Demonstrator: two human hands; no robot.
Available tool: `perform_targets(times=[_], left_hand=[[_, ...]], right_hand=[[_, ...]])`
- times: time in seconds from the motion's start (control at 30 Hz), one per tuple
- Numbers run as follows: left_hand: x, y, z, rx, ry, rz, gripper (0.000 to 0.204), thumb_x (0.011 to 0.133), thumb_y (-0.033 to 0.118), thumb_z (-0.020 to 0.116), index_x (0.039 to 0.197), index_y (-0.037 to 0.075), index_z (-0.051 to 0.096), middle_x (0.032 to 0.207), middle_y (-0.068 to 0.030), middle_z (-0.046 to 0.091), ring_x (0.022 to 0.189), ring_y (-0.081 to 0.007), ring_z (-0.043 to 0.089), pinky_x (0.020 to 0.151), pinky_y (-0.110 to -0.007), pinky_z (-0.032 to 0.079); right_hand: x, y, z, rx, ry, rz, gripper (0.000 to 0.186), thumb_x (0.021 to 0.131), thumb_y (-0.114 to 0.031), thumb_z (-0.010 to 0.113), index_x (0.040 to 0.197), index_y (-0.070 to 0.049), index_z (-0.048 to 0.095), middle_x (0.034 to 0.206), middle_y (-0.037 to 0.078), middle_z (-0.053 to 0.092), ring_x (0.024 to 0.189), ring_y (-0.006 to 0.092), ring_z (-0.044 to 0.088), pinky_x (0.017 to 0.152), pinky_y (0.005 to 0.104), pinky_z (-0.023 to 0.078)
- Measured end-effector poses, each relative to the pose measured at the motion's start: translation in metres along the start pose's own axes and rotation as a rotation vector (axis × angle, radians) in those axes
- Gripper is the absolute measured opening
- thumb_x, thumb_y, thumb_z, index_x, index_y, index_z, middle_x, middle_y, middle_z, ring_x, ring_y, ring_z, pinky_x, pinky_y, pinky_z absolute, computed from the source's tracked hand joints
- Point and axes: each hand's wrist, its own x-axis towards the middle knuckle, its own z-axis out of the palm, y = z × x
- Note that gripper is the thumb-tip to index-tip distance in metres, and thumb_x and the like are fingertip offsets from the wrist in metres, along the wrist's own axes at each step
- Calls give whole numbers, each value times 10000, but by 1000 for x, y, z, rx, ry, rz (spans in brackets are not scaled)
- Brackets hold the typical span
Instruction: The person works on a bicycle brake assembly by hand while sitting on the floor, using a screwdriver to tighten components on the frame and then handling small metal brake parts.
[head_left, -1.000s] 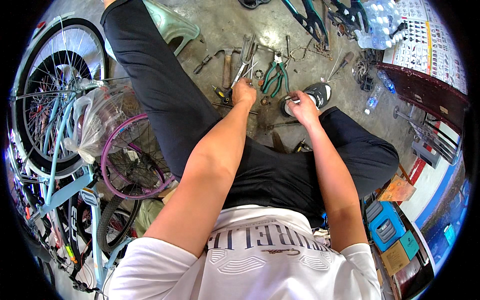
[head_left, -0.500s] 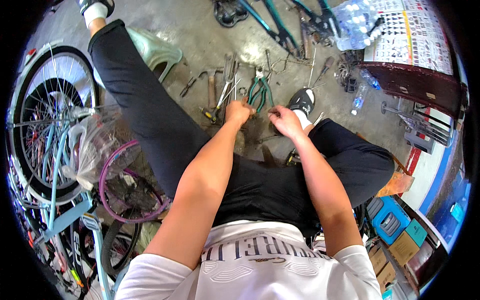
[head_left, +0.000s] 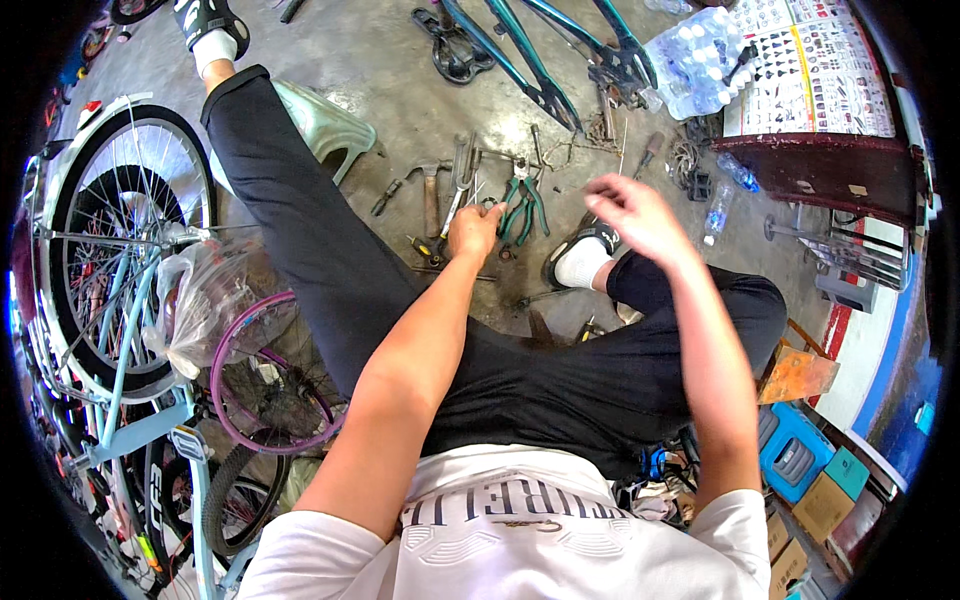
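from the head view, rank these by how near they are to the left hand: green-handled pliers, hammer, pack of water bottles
1. green-handled pliers, just right of the left hand
2. hammer, on the floor just to its left, slightly farther
3. pack of water bottles, far off at upper right

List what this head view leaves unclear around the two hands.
- Left hand: its fingers cover whatever it grips among the tools.
- Right hand: motion-blurred, so open or holding is unclear.
- Green pliers: jaws too small to read.
- Teal bike frame: cut by the top edge.
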Motion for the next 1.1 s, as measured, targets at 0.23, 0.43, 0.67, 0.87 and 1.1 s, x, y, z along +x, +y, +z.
perform_targets(times=[0.23,0.43,0.67,0.87,1.1], left_hand=[[-6,20,2,-206,-185,91,326,952,245,708,1126,-31,700,956,-108,741,802,-174,692,730,-349,549],[-42,100,6,-691,-326,106,278,995,258,667,1139,22,693,940,-66,721,788,-132,659,693,-286,527],[-50,213,29,-1201,-417,7,348,1005,364,649,1177,63,629,1053,-51,701,846,-142,651,684,-317,501],[-43,243,39,-1297,-432,-18,356,1005,397,652,1174,85,615,1011,-27,711,863,-129,630,719,-313,495],[-34,235,23,-1302,-536,42,305,1026,363,614,1141,83,645,1050,-20,709,884,-123,613,760,-317,497]], right_hand=[[-6,-13,-107,-102,225,-91,305,990,-249,654,1198,-28,685,964,86,721,868,141,653,816,304,526],[23,-3,-112,-265,194,-28,325,996,-258,639,1206,-13,677,1008,134,744,898,204,711,828,333,536],[57,-5,-108,-269,244,-42,376,984,-285,663,1251,-21,651,1047,148,744,923,218,722,826,344,536],[74,1,-106,-274,224,9,452,967,-325,693,1232,35,626,1050,151,743,949,226,730,832,347,540],[82,-1,-109,-306,215,18,409,955,-308,703,1188,21,641,1016,133,745,877,208,709,810,341,537]])
